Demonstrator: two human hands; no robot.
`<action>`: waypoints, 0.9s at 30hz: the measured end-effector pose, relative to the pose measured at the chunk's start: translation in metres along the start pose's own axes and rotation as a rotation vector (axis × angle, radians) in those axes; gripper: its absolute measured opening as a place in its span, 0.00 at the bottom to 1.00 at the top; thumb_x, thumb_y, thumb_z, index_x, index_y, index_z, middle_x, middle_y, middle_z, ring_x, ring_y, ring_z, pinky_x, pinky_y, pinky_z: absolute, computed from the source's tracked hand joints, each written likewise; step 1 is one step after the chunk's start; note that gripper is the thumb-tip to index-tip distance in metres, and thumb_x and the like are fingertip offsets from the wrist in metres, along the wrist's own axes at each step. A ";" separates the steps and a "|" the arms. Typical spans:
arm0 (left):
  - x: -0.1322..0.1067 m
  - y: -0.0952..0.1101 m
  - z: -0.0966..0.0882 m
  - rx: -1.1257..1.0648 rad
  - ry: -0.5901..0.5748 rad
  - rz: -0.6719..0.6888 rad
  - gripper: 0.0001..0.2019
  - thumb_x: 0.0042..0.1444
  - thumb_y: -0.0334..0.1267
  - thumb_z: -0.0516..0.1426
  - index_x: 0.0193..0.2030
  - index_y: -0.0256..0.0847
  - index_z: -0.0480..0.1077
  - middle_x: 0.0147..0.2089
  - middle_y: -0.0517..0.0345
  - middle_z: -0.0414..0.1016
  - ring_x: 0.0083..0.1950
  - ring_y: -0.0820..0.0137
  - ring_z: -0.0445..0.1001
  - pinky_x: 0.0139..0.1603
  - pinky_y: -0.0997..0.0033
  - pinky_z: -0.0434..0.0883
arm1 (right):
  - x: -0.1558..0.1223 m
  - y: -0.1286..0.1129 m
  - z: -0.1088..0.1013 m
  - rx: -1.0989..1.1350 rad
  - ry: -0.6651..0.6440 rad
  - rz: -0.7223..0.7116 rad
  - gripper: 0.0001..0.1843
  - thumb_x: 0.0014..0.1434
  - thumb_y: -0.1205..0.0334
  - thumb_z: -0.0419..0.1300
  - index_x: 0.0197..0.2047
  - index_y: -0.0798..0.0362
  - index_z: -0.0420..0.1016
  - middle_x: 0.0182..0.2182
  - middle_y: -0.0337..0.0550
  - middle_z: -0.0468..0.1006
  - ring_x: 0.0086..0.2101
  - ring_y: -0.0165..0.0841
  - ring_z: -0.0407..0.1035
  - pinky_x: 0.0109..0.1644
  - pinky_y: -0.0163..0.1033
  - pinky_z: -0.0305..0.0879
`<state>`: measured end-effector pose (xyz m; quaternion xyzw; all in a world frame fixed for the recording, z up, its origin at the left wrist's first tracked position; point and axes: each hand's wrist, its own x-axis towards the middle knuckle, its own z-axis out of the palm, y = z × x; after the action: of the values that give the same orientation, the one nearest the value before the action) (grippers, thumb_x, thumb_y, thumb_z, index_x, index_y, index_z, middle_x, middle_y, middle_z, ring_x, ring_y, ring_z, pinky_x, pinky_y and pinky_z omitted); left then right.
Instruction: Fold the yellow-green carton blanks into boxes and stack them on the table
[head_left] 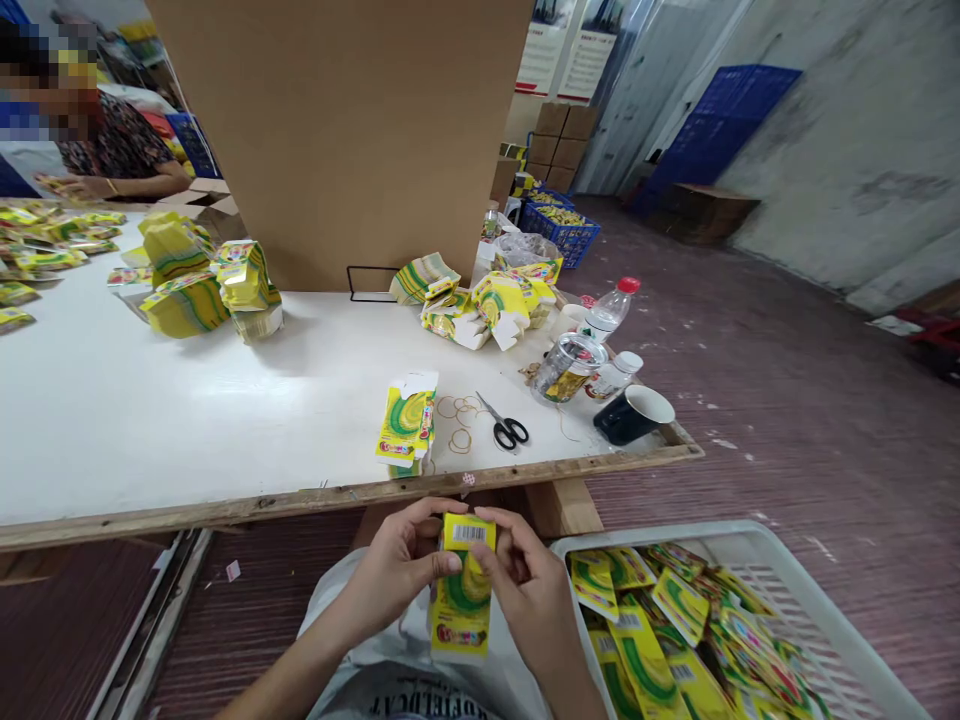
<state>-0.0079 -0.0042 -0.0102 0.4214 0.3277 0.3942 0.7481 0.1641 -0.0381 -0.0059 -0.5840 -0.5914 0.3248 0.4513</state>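
Note:
A small yellow and green cardboard box (463, 595) with a barcode near its upper end is held over my lap, in front of the table edge. My left hand (409, 560) grips its left side, thumb on the front face. On the opposite side, my right hand (525, 570) holds it with the thumb near the barcode and fingers at the top edge. The fingertips behind the box are hidden. Just beyond, a stack of flat yellow cartons (407, 425) lies near the table's front edge.
Black-handled scissors (510, 432) lie beside rubber bands (460, 438). A dark mug (634, 415), jar (571, 368) and bottles stand at the right corner. A white basket (780, 535) of yellow packets is at my right. Behind stands a large cardboard sheet (352, 130); a person (127, 140) sits far left.

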 end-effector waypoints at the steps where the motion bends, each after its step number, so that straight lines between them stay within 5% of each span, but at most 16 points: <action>1: 0.000 0.000 0.002 0.025 0.007 0.011 0.24 0.48 0.44 0.72 0.51 0.40 0.76 0.41 0.51 0.84 0.43 0.62 0.80 0.44 0.68 0.73 | 0.000 0.000 0.001 0.028 0.032 -0.009 0.13 0.64 0.55 0.61 0.47 0.51 0.79 0.30 0.39 0.77 0.29 0.32 0.71 0.33 0.34 0.69; 3: 0.000 -0.002 0.008 0.093 0.006 0.039 0.22 0.50 0.44 0.70 0.51 0.39 0.77 0.44 0.49 0.84 0.45 0.60 0.81 0.46 0.67 0.74 | 0.000 0.000 0.003 0.102 0.060 -0.016 0.11 0.66 0.56 0.59 0.46 0.50 0.80 0.41 0.46 0.81 0.40 0.37 0.76 0.42 0.38 0.72; 7: 0.001 0.000 0.006 0.374 0.052 0.164 0.20 0.59 0.43 0.63 0.57 0.41 0.73 0.59 0.43 0.78 0.56 0.55 0.78 0.56 0.60 0.74 | -0.002 0.001 -0.017 -0.031 0.146 -0.099 0.10 0.66 0.57 0.59 0.43 0.49 0.80 0.38 0.47 0.81 0.40 0.40 0.75 0.44 0.43 0.71; 11: 0.015 0.016 -0.031 0.940 0.292 0.446 0.26 0.63 0.40 0.59 0.67 0.43 0.64 0.72 0.44 0.63 0.75 0.52 0.57 0.74 0.45 0.54 | -0.007 0.010 -0.070 -0.660 0.522 -0.154 0.18 0.66 0.47 0.57 0.43 0.50 0.82 0.40 0.55 0.78 0.43 0.50 0.70 0.53 0.58 0.59; 14: 0.028 0.027 -0.064 1.208 0.330 0.482 0.26 0.63 0.37 0.58 0.68 0.41 0.64 0.73 0.46 0.61 0.76 0.54 0.53 0.75 0.41 0.49 | -0.011 0.021 -0.090 -0.832 0.536 -0.110 0.25 0.64 0.41 0.56 0.46 0.52 0.82 0.43 0.59 0.76 0.46 0.54 0.68 0.55 0.62 0.56; 18: 0.037 0.033 -0.089 1.279 0.248 0.458 0.17 0.65 0.34 0.55 0.59 0.40 0.75 0.66 0.49 0.73 0.69 0.57 0.69 0.69 0.52 0.67 | -0.009 0.025 -0.067 -0.484 0.326 -0.096 0.20 0.63 0.43 0.58 0.43 0.51 0.82 0.38 0.52 0.81 0.39 0.45 0.73 0.46 0.51 0.67; 21: 0.033 0.039 -0.093 1.265 0.244 0.578 0.13 0.65 0.35 0.56 0.50 0.43 0.81 0.58 0.53 0.81 0.59 0.58 0.79 0.60 0.57 0.77 | -0.004 0.017 -0.036 -0.242 0.191 0.043 0.19 0.61 0.43 0.61 0.42 0.49 0.83 0.38 0.49 0.84 0.35 0.41 0.75 0.40 0.43 0.71; 25: 0.017 0.036 -0.076 1.223 0.338 0.836 0.16 0.67 0.28 0.52 0.53 0.41 0.79 0.54 0.50 0.83 0.56 0.62 0.81 0.60 0.59 0.77 | 0.001 0.006 -0.007 0.080 0.096 0.204 0.26 0.59 0.37 0.60 0.42 0.51 0.85 0.35 0.50 0.86 0.33 0.40 0.76 0.38 0.41 0.73; 27: 0.007 0.026 -0.057 1.176 0.269 1.075 0.18 0.66 0.25 0.52 0.58 0.38 0.75 0.55 0.47 0.83 0.60 0.62 0.78 0.63 0.58 0.75 | 0.002 0.004 0.002 0.288 0.083 0.254 0.28 0.60 0.36 0.59 0.45 0.52 0.85 0.35 0.50 0.86 0.32 0.39 0.76 0.39 0.40 0.74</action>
<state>-0.0598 0.0322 -0.0128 0.7949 0.3213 0.5104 0.0659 0.1644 -0.0351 -0.0100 -0.5964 -0.4410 0.4360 0.5097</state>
